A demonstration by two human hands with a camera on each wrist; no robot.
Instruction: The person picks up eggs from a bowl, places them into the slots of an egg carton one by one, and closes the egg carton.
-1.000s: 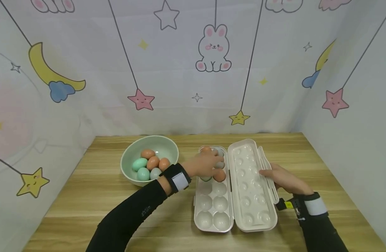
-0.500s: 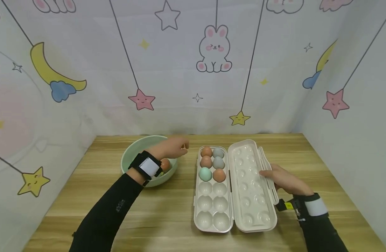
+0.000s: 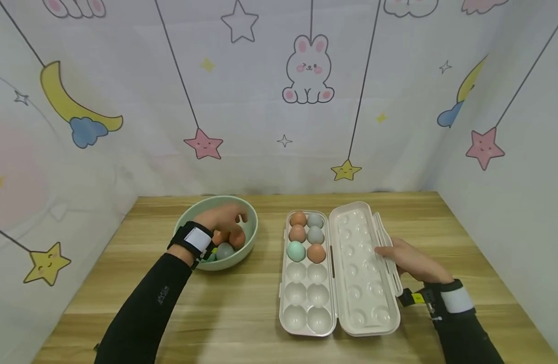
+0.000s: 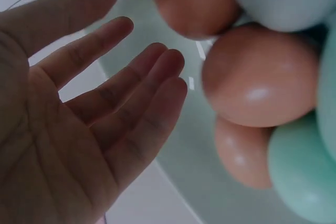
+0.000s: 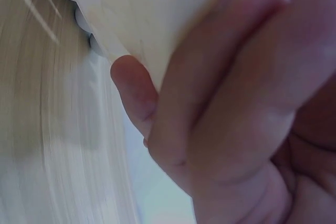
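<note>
My left hand (image 3: 221,217) hovers over the pale green bowl (image 3: 246,253), its fingers relaxed and holding nothing. In the left wrist view a brown egg (image 4: 260,77) and a mint-green egg (image 4: 302,171) lie just beyond the fingertips, apart from them. A grey egg (image 3: 224,251) shows at the bowl's front; the hand hides some others. My right hand (image 3: 415,260) grips the outer edge of the white egg carton's opened lid (image 3: 362,270), thumb on top and fingers underneath. The carton's tray (image 3: 307,293) holds brown, grey and mint eggs in its far rows; its near cups are bare.
The bowl stands left of the carton on a wooden table (image 3: 242,308). A fabric backdrop (image 3: 251,101) with printed stars and a rabbit rises behind and at both sides. A strip of table separates bowl and carton.
My left hand has withdrawn from the carton and swung left over the bowl, leaving a mint egg and a brown egg visible in the third row. The right hand has stayed on the lid.
</note>
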